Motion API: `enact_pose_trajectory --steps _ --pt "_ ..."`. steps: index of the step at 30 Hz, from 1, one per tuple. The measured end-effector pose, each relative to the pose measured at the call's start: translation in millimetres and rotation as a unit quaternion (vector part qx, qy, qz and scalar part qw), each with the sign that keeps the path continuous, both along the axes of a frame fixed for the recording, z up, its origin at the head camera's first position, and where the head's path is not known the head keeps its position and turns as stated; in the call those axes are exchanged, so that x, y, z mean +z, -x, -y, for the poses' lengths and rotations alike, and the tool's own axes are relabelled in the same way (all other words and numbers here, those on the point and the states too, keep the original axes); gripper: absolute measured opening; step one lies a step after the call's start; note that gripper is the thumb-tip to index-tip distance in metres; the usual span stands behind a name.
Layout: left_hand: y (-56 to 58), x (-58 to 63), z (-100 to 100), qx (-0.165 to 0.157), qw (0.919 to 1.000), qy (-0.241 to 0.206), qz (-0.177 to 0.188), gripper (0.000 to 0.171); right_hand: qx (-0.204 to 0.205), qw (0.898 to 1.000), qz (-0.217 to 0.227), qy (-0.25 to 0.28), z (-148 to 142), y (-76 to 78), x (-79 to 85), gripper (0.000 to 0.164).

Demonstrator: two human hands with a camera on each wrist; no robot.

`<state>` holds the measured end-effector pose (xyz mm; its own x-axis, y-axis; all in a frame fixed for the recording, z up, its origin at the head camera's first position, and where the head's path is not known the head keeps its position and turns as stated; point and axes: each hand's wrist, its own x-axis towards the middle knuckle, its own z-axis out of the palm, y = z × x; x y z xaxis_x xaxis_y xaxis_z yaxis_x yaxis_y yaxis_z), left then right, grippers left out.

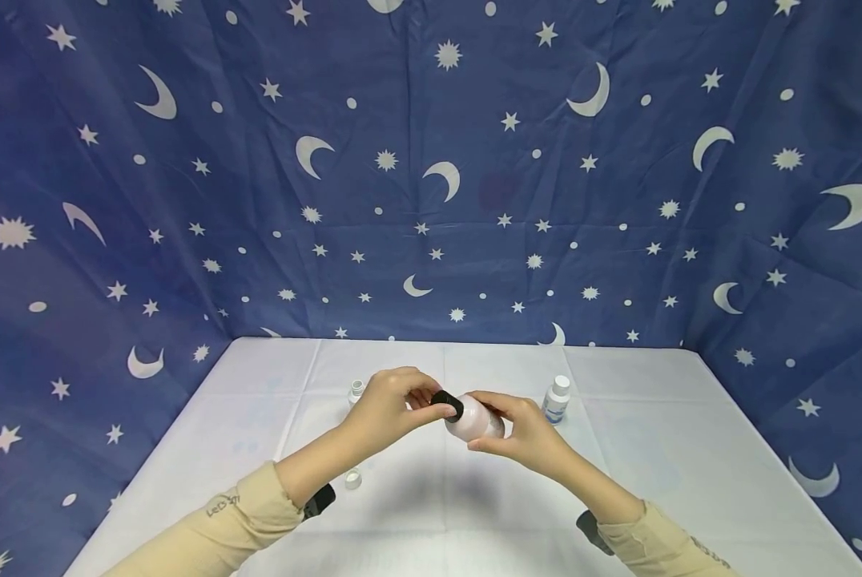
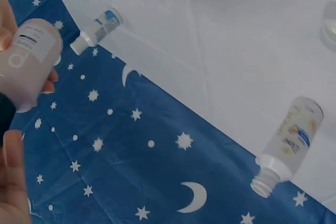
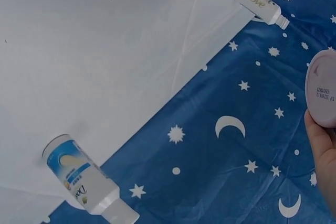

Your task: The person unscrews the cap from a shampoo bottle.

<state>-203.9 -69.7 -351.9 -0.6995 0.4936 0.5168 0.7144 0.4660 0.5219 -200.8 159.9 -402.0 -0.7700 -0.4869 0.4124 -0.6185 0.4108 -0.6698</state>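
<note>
A pink bottle (image 1: 476,420) with a black cap (image 1: 449,405) is held up over the table, tilted with its cap toward the left. My right hand (image 1: 528,437) grips the bottle's body from the right. The thumb and fingers of my left hand (image 1: 391,409) pinch the black cap. The left wrist view shows a printed label on the pink bottle (image 2: 37,51), and the right wrist view shows the flat base of the bottle (image 3: 323,90).
On the white-covered table (image 1: 258,425) an uncapped white Dove bottle (image 3: 258,3) stands behind my left hand. A white cap (image 1: 352,479) lies nearer, by my left forearm. A capped white-and-blue Dove bottle (image 1: 557,399) stands behind my right hand. Blue starry cloth (image 1: 431,200) hangs around the table.
</note>
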Motion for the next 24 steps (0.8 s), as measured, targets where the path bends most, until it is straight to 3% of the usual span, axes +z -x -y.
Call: enact_pose_trajectory --steps 7,15,17,20,24 --pt "-0.6 1.9 -6.4 0.068 0.9966 0.002 0.047 0.027 0.014 1.000 0.006 -0.007 0.6 -0.3 -0.9 0.053" --pt "0.5 2.5 -5.4 0.067 0.9958 0.000 0.062 0.029 0.009 1.000 0.020 0.015 2.2 -0.6 0.1 0.053" --pt "1.3 2.2 -2.8 0.043 0.9980 -0.005 0.045 0.034 0.007 1.000 0.020 0.015 2.8 -0.7 0.9 0.053" --pt "1.9 1.7 2.2 -0.003 0.9999 0.001 -0.014 0.036 0.005 1.000 0.019 0.011 2.7 -1.3 1.6 0.053" --pt "1.0 2.0 6.9 -0.039 0.9938 0.031 -0.099 0.036 0.001 1.000 0.015 0.006 0.9 -1.8 1.9 0.053"
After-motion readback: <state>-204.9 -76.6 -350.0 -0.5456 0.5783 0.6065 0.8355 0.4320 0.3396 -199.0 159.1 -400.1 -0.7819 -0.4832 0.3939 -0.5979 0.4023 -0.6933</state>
